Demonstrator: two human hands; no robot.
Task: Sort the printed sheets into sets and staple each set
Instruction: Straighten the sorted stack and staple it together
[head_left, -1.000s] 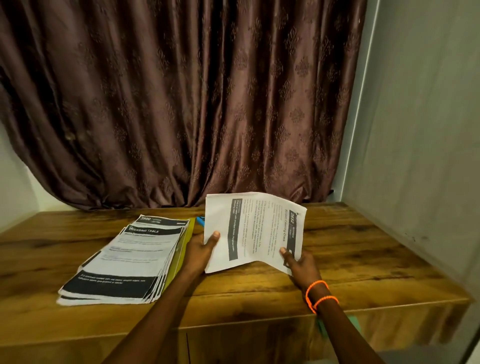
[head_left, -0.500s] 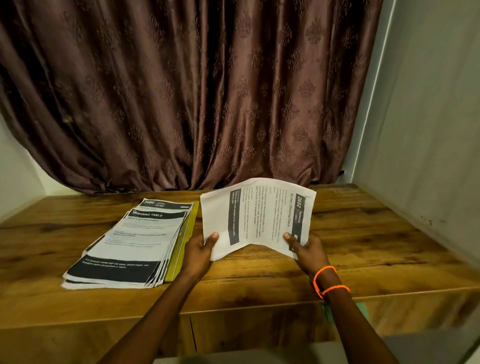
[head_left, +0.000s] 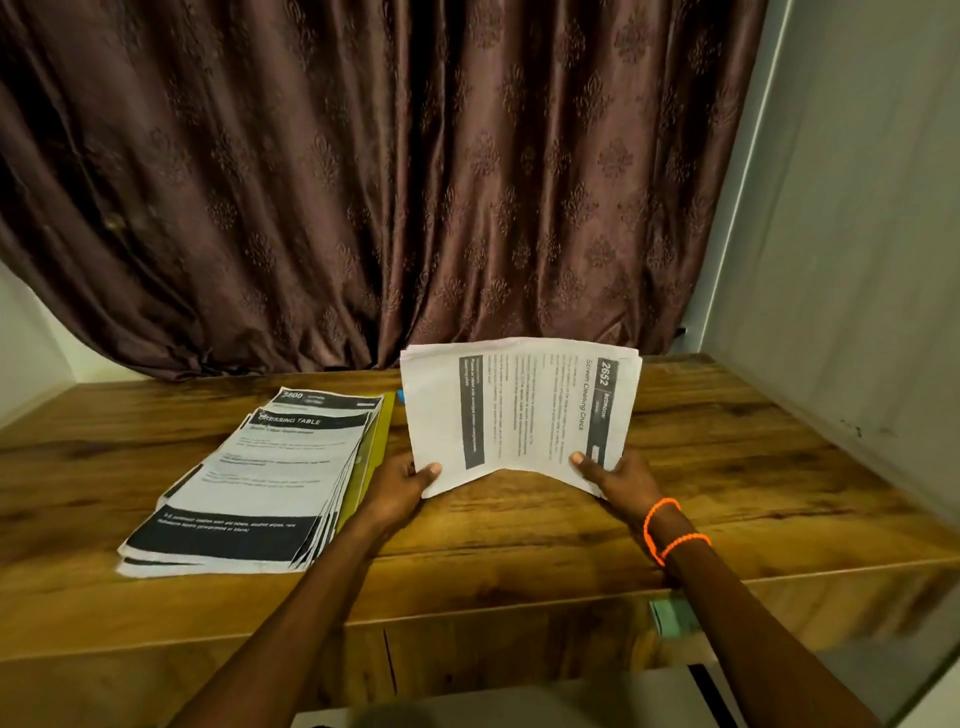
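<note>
A set of printed sheets (head_left: 519, 410) headed "Screen Cleaning Check" stands upright and bowed above the wooden table (head_left: 727, 467). My left hand (head_left: 397, 486) grips its lower left corner, thumb on the front. At the lower right corner my right hand (head_left: 618, 480) pinches the same set; two orange bands circle that wrist. To the left a fanned stack of printed sheets (head_left: 260, 478) lies flat, the top one headed "Dressing Table". A small blue object (head_left: 400, 396) peeks out behind the held set; I cannot tell what it is.
A yellow-green folder (head_left: 376, 447) lies under the stack's right edge. A brown patterned curtain (head_left: 389, 182) hangs behind the table. A grey wall (head_left: 857, 234) closes the right side. The table's front edge (head_left: 519, 608) runs below my forearms.
The held set has stayed in both hands and now stands a little more upright. The view has shifted slightly; the stack on the left has not moved.
</note>
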